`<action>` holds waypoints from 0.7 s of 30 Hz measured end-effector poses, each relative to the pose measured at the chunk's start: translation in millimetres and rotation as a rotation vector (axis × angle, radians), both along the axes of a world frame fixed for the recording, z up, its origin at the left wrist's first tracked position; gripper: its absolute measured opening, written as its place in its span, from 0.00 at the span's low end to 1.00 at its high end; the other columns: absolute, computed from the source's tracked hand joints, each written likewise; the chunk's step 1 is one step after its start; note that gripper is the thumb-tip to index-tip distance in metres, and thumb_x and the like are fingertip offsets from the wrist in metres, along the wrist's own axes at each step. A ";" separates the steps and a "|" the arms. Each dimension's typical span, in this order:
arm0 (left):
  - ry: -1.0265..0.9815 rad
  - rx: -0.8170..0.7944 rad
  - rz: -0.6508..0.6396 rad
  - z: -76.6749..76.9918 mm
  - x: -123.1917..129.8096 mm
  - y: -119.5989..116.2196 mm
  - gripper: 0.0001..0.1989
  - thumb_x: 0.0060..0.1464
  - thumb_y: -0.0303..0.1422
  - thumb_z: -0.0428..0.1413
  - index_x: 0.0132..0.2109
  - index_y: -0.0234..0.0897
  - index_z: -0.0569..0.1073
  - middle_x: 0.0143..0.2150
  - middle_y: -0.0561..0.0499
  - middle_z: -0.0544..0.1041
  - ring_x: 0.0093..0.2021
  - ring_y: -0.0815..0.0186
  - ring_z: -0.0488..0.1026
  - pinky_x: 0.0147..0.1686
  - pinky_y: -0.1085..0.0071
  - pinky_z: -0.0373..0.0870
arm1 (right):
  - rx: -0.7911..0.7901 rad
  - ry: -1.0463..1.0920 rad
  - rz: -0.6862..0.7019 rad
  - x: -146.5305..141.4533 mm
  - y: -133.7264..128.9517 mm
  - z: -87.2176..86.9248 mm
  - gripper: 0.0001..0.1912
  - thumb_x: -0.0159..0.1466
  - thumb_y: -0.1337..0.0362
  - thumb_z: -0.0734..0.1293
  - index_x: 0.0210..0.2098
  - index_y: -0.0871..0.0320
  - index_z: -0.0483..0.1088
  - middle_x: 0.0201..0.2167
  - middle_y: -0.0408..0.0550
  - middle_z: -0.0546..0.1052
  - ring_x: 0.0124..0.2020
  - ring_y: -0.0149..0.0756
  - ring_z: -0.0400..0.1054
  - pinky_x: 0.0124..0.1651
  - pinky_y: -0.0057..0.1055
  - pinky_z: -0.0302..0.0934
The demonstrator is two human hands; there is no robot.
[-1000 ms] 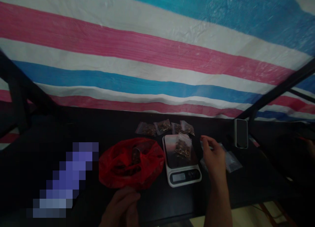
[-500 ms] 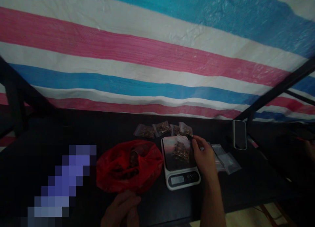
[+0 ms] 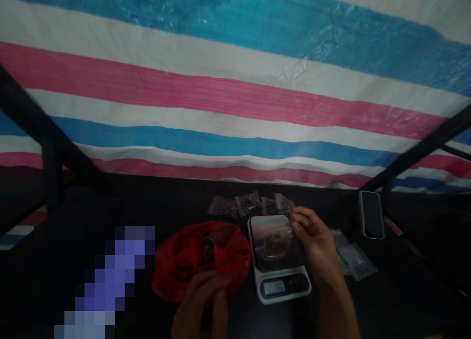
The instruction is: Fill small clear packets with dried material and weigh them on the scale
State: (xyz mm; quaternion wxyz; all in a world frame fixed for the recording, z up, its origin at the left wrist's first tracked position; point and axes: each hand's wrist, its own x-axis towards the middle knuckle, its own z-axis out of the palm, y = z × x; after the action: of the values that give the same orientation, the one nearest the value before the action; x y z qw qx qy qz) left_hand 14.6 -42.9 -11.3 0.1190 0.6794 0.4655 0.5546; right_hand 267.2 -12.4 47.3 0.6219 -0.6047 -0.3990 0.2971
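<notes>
R hand [image 3: 317,238] has moved in over the small white digital kitchen scale [image 3: 278,258] & now pinches the clear plastic seed baggie [image 3: 274,241] on its pan, L hand [image 3: 206,304] closing on crumpled red plastic bag [image 3: 200,258] on the dark surface [image 3: 386,299].

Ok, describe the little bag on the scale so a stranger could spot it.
Start at the white digital scale right of the red plastic bag. On its platform lies one small clear bag, pinched by the right hand. The other filled bags lie behind the scale.
</notes>
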 end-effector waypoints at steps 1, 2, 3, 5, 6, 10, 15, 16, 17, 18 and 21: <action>0.004 -0.058 -0.025 8.7 8.0 6.9 0.08 0.67 0.31 0.53 0.49 0.44 0.76 0.45 0.50 0.82 0.42 0.64 0.83 0.39 0.71 0.81 | 0.029 0.038 0.068 -6.9 -0.1 6.9 0.16 0.59 0.54 0.77 0.43 0.52 0.76 0.33 0.44 0.81 0.34 0.36 0.74 0.37 0.30 0.66; 0.026 -0.106 -0.050 17.4 16.1 13.7 0.10 0.66 0.34 0.56 0.53 0.44 0.75 0.49 0.48 0.82 0.47 0.61 0.82 0.44 0.68 0.82 | 0.053 0.061 0.123 -14.2 0.7 13.2 0.14 0.59 0.54 0.78 0.41 0.52 0.76 0.31 0.43 0.80 0.32 0.35 0.72 0.36 0.29 0.64; 0.034 -0.157 -0.069 25.5 23.8 20.1 0.15 0.65 0.35 0.58 0.57 0.43 0.73 0.53 0.46 0.81 0.52 0.59 0.81 0.48 0.64 0.82 | 0.071 0.071 0.160 -21.6 2.3 18.8 0.13 0.60 0.55 0.78 0.39 0.53 0.76 0.30 0.42 0.79 0.31 0.33 0.71 0.34 0.27 0.64; 0.032 -0.205 -0.217 38.7 35.9 30.2 0.12 0.65 0.36 0.58 0.54 0.44 0.76 0.52 0.47 0.82 0.50 0.59 0.81 0.48 0.63 0.82 | 0.096 0.089 0.196 -35.8 7.4 27.3 0.13 0.60 0.55 0.78 0.38 0.53 0.76 0.29 0.41 0.78 0.29 0.32 0.70 0.33 0.26 0.63; 0.016 -0.231 -0.252 43.5 39.7 33.7 0.09 0.65 0.36 0.58 0.52 0.44 0.77 0.50 0.48 0.82 0.49 0.60 0.81 0.48 0.64 0.81 | 0.104 0.103 0.205 -42.1 10.6 30.2 0.13 0.59 0.56 0.79 0.38 0.53 0.76 0.29 0.41 0.77 0.29 0.32 0.70 0.32 0.25 0.63; -0.162 -0.203 -0.188 53.9 42.0 40.3 0.07 0.67 0.33 0.55 0.42 0.42 0.78 0.40 0.51 0.82 0.41 0.65 0.81 0.42 0.70 0.79 | 0.151 0.136 0.253 -59.9 20.6 37.1 0.13 0.60 0.56 0.79 0.40 0.53 0.76 0.30 0.42 0.77 0.31 0.32 0.72 0.32 0.25 0.66; -0.282 -0.270 -0.180 54.5 33.8 47.3 0.07 0.66 0.34 0.57 0.39 0.41 0.79 0.37 0.52 0.82 0.37 0.66 0.80 0.39 0.73 0.78 | 0.145 0.144 0.398 -71.3 21.6 36.7 0.22 0.62 0.60 0.78 0.54 0.48 0.74 0.44 0.46 0.80 0.41 0.35 0.76 0.45 0.30 0.71; -0.288 -0.295 -0.196 53.0 31.9 48.5 0.07 0.66 0.35 0.57 0.39 0.41 0.79 0.38 0.52 0.82 0.37 0.67 0.80 0.40 0.73 0.78 | 0.105 0.144 0.441 -73.3 21.5 35.0 0.23 0.62 0.61 0.77 0.55 0.48 0.73 0.44 0.45 0.80 0.42 0.35 0.76 0.46 0.30 0.71; -0.288 -0.322 -0.216 51.2 30.0 49.3 0.08 0.67 0.36 0.57 0.40 0.41 0.79 0.39 0.51 0.83 0.38 0.67 0.80 0.40 0.73 0.78 | 0.067 0.149 0.472 -75.4 21.6 33.1 0.22 0.63 0.62 0.77 0.55 0.48 0.73 0.43 0.44 0.80 0.42 0.35 0.76 0.45 0.29 0.70; -0.287 -0.351 -0.233 49.1 28.1 49.8 0.08 0.67 0.37 0.57 0.41 0.41 0.79 0.40 0.51 0.83 0.39 0.66 0.80 0.41 0.73 0.78 | 0.034 0.159 0.490 -77.5 22.0 31.1 0.22 0.63 0.62 0.77 0.55 0.48 0.73 0.40 0.43 0.80 0.41 0.34 0.75 0.44 0.28 0.70; -0.322 -0.421 -0.237 45.2 23.9 50.2 0.10 0.68 0.40 0.57 0.45 0.41 0.80 0.43 0.50 0.84 0.42 0.65 0.82 0.43 0.71 0.79 | -0.003 0.182 0.492 -82.9 24.0 27.2 0.18 0.64 0.63 0.75 0.53 0.48 0.73 0.37 0.40 0.78 0.36 0.32 0.73 0.38 0.25 0.67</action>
State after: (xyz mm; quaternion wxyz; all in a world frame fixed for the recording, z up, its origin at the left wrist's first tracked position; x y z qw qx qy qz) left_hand 38.5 7.3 33.9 0.3936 0.5925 0.4628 0.5289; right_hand 184.3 11.6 74.5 0.5635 -0.4610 -0.4760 0.4933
